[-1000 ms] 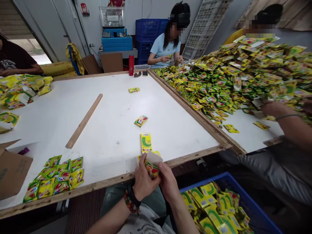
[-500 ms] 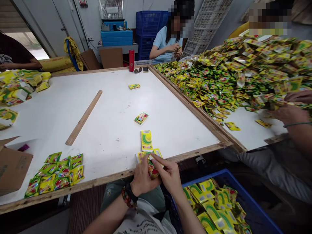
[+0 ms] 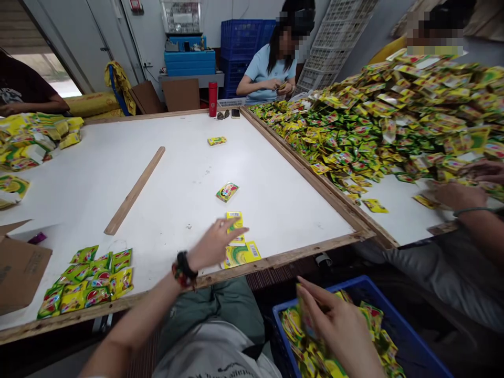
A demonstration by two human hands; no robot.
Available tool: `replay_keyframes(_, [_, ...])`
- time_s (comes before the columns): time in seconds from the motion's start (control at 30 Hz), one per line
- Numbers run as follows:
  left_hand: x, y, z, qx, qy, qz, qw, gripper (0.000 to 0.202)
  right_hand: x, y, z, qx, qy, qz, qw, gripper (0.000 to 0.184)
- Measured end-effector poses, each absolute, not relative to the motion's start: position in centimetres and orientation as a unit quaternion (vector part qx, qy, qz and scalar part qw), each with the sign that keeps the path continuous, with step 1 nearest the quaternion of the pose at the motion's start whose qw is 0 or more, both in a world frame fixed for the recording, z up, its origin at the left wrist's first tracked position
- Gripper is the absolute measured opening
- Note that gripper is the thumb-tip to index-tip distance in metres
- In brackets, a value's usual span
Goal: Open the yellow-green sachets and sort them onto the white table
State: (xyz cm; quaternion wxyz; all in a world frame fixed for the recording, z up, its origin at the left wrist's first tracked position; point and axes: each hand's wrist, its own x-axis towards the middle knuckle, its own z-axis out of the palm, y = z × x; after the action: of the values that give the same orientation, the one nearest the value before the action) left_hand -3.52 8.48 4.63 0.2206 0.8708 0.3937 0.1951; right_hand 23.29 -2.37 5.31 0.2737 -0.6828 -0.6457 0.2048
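Observation:
My left hand [image 3: 214,244] reaches out over the white table [image 3: 177,173], fingers stretched and apart, its tips lying on a flat yellow carton [image 3: 235,216]. A second flat yellow carton [image 3: 243,253] lies just right of that hand by the table's front edge. My right hand [image 3: 338,328] hangs over the blue crate [image 3: 409,336] of filled yellow-green packs. It is blurred, and its fingers are closed on a yellow-green pack [image 3: 306,315]. A single sachet [image 3: 227,191] lies beyond the cartons.
A group of sachets [image 3: 88,283] lies at the front left beside a cardboard box [image 3: 19,268]. A wooden slat [image 3: 134,191] and a small yellow box [image 3: 216,140] lie farther back. A big heap of sachets [image 3: 394,115] covers the right table, with a co-worker's hands [image 3: 460,191] in it.
My hands have parted. The right hand dropped with the pack from the table edge down to the blue crate. The left hand let go and reached forward onto the flat carton.

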Motion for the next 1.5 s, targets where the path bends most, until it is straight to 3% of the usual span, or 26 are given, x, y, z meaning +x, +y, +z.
replay_keyframes(0.1, [-4.2, 13.9, 3.8, 0.915, 0.365, 0.072, 0.158, 0.073, 24.4, -1.7, 4.0, -0.688, -0.66, 0.149, 0.263, 0.038])
replay_keyframes(0.2, [-3.7, 17.4, 2.1, 0.936, 0.286, 0.007, 0.205, 0.055, 20.6, 1.7, 2.0, -0.601, -0.705, 0.198, 0.32, 0.039])
replay_keyframes(0.3, [-4.0, 18.3, 1.8, 0.922, 0.262, 0.063, 0.279, 0.046, 15.6, 6.1, 1.0, -0.543, -0.727, 0.235, 0.35, 0.049])
replay_keyframes(0.47, [-5.4, 13.4, 4.2, 0.819, 0.327, 0.194, 0.429, 0.037, 11.6, 8.4, 3.1, -0.511, -0.714, 0.244, 0.413, 0.032])
replay_keyframes(0.57, [-4.4, 7.7, 4.6, 0.701, 0.492, 0.371, 0.359, 0.067, 11.5, 6.2, 5.8, -0.552, -0.67, 0.255, 0.426, 0.035])
replay_keyframes(0.63, [-3.3, 4.2, 4.0, 0.661, 0.547, 0.432, 0.277, 0.076, 11.7, 4.6, 7.3, -0.543, -0.645, 0.323, 0.429, 0.035])
replay_keyframes(0.77, [-1.4, 0.4, 2.0, 0.628, 0.601, 0.456, 0.191, 0.072, 11.8, 3.4, 7.8, -0.406, -0.585, 0.566, 0.414, 0.036])
replay_keyframes(0.9, [-0.4, -0.5, -0.1, 0.656, 0.558, 0.488, 0.143, 0.048, 11.5, 3.6, 5.7, -0.424, -0.484, 0.64, 0.42, 0.032])
replay_keyframes(0.97, [-0.1, -0.6, -1.0, 0.657, 0.551, 0.497, 0.131, 0.049, 11.3, 3.2, 4.9, -0.424, -0.481, 0.637, 0.427, 0.036])
replay_keyframes(1.1, [-0.1, -0.8, -1.9, 0.664, 0.572, 0.446, 0.184, 0.069, 11.0, 2.1, 4.4, -0.418, -0.557, 0.563, 0.445, 0.033])
replay_keyframes(1.23, [-0.3, -0.8, -1.3, 0.673, 0.57, 0.397, 0.255, 0.067, 10.7, 2.1, 4.8, -0.484, -0.548, 0.513, 0.45, 0.032])
replay_keyframes(1.4, [-0.5, -0.7, -1.2, 0.63, 0.582, 0.411, 0.309, 0.071, 11.2, 2.9, 5.8, -0.458, -0.634, 0.49, 0.385, 0.035])
replay_keyframes(1.5, [-0.7, -0.7, -1.8, 0.61, 0.581, 0.428, 0.329, 0.068, 11.2, 2.6, 5.8, -0.423, -0.743, 0.399, 0.333, 0.043])
